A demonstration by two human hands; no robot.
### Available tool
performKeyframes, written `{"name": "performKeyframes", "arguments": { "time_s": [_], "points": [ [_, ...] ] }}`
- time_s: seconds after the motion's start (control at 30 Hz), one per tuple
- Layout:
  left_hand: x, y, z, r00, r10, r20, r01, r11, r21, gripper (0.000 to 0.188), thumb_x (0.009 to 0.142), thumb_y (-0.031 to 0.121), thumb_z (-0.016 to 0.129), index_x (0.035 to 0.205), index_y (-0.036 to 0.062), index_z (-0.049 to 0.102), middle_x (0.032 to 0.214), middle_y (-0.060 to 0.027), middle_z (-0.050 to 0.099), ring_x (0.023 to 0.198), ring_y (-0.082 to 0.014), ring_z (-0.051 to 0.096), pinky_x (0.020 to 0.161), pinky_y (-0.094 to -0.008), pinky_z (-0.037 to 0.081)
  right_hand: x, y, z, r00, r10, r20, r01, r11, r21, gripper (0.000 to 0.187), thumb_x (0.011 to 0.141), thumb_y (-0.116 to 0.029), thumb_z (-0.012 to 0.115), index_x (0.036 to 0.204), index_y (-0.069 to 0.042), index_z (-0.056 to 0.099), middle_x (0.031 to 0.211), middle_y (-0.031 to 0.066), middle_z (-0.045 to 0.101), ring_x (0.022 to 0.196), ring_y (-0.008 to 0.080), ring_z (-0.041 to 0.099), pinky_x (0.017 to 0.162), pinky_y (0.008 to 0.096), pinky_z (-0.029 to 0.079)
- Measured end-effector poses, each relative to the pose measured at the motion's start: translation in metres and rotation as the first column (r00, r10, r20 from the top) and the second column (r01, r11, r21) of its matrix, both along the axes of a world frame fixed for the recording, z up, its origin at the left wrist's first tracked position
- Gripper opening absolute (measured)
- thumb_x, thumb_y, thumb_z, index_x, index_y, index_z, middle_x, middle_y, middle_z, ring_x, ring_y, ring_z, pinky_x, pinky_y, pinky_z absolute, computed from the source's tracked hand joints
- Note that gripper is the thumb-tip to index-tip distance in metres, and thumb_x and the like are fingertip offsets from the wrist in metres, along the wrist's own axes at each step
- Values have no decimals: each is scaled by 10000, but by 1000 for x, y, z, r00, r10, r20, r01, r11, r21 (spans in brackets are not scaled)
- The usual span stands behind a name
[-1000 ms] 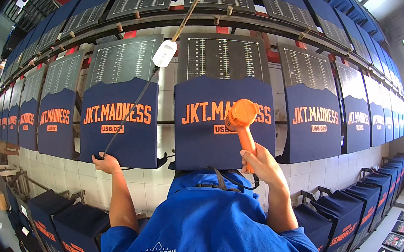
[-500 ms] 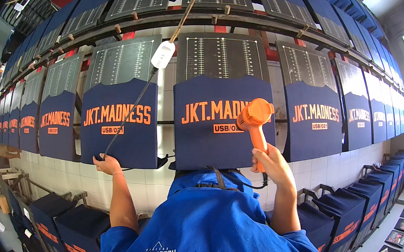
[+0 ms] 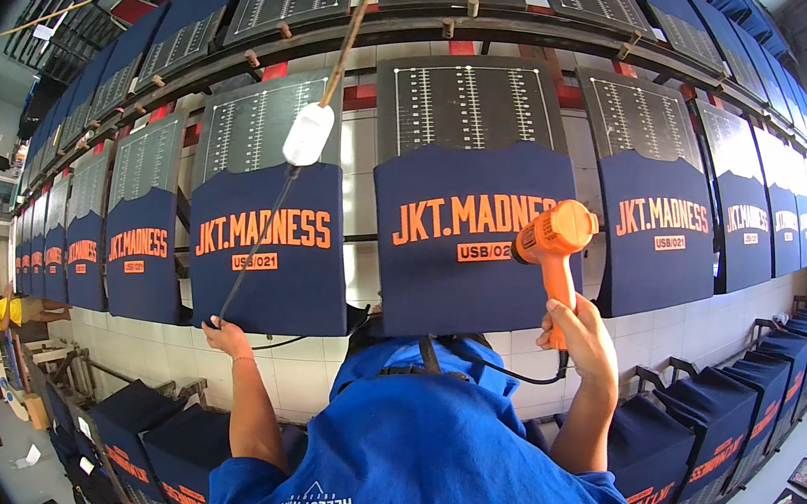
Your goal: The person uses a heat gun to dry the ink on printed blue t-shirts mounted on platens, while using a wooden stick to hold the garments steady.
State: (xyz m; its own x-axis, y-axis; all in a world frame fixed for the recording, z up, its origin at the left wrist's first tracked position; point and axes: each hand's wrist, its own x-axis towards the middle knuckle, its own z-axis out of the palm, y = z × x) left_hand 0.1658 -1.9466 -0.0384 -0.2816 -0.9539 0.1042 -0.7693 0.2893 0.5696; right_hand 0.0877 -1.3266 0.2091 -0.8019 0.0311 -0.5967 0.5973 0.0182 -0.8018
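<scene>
Head view, right hand: your right hand [image 3: 582, 337] is raised in front of you, fingers clenched round the grip of an orange plastic heat gun [image 3: 552, 245].
Head view, heat gun: it stands upright in your fist, nozzle turned left, right at the orange lettering on the navy blue printed shirt panel [image 3: 470, 240] ahead of you. Whether nozzle and cloth touch, you cannot tell.
Head view, gun cord: a black cable [image 3: 510, 371] loops from below your right hand across your chest.
Head view, left hand: your left hand [image 3: 227, 338] sits at the lower edge of the neighbouring navy panel [image 3: 268, 248], fingers curled at a thin black cord [image 3: 252, 254]; the grip itself is too small to tell.
Head view, cord: it rises to a white plastic block [image 3: 308, 134] hanging on a wooden pole [image 3: 356, 20].
Head view, rack: a curved dark metal rail [image 3: 551, 36] carries a long row of matching panels, left and right.
Head view, lower right: more navy panels [image 3: 703, 440] stand on low frames.
Head view, far left: another person in a yellow top [image 3: 1, 309] stands well apart.
</scene>
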Motion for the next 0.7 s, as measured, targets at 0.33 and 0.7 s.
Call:
{"name": "performKeyframes", "arguments": {
  "time_s": [0.33,0.7],
  "points": [
    [26,-274,43,976,-57,-210,-11,951,-309,458,1053,235,452,1304,-146,489,1238,-353,531,1139,-467,549,950,-531,467,-18,-155,11,993,115,-11,-115,987,-108,235,920,-159,642,1037,32,570,756,43,593,607,118,619,570,253,525],
    [-7,-431,49,985,13,-174,-33,993,-117,383,1043,177,436,1276,-114,525,1271,-318,535,1175,-442,529,984,-524,440,-38,-371,-16,993,-27,-113,17,996,-85,259,966,-257,607,1017,-4,576,761,30,575,595,116,617,559,248,525]
  ]
}}
